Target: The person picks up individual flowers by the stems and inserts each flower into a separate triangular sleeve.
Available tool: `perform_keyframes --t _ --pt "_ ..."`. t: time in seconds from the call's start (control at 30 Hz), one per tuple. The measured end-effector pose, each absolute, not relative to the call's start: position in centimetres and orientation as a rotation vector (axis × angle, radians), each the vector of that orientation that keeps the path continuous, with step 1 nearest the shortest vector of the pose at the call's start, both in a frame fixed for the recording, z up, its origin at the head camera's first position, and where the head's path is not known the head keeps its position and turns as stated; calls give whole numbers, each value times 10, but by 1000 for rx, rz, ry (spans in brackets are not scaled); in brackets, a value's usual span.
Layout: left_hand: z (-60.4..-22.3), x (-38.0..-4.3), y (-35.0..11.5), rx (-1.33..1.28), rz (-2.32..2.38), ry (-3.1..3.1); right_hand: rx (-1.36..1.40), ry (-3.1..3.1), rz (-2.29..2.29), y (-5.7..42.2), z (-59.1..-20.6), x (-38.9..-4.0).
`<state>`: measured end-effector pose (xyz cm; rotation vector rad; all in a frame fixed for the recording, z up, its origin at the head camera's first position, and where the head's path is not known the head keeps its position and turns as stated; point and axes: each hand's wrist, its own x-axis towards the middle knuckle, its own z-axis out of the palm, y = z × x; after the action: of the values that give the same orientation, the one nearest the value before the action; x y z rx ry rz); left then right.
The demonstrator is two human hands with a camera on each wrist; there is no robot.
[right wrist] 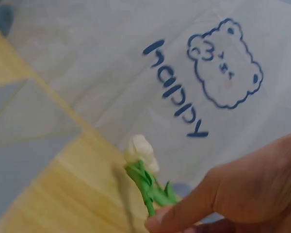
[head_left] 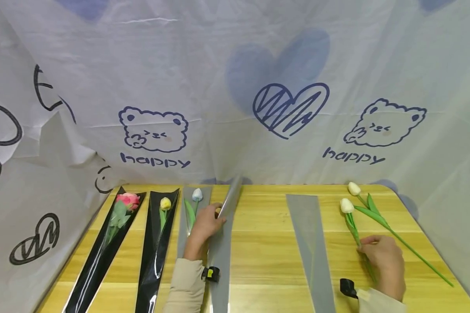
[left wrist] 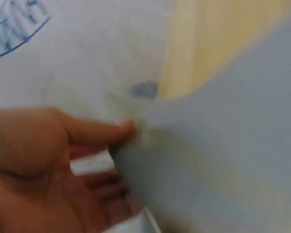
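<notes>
My left hand (head_left: 206,224) pinches the upper edge of a grey flower wrapping sleeve (head_left: 220,252), whose top part lifts off the table. In the left wrist view the thumb and a finger hold the corner of that grey sheet (left wrist: 223,145), which is blurred. On the right, my right hand (head_left: 385,263) pinches the green stem of a white tulip (head_left: 347,206). Its white bloom (right wrist: 139,149) points away from the hand in the right wrist view. Just beyond lies a second white tulip (head_left: 354,188), its long stem running toward the right front.
A black sleeve (head_left: 88,269) with a pink flower (head_left: 128,201), another black sleeve (head_left: 150,261) with a yellow tulip (head_left: 165,204), and a grey sleeve with a pale blue tulip (head_left: 197,194) lie leftward. Another grey sleeve (head_left: 309,234) lies on the wooden table (head_left: 266,252). A printed cloth (head_left: 219,78) hangs behind.
</notes>
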<state>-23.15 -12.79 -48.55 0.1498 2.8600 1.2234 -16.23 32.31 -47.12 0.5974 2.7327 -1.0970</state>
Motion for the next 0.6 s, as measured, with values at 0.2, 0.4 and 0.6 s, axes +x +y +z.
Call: perform_keyframes --t 0.2,0.4,0.6 --pt "-473 -232 -134 209 1796 2344 477 2728 -1231 315 -451 -166" --pt "-471 -235 -132 132 2021 2090 460 2771 -1398 302 -433 -163" --pt "-473 -235 -132 96 2126 1944 448 2742 -1581 291 -430 -163"
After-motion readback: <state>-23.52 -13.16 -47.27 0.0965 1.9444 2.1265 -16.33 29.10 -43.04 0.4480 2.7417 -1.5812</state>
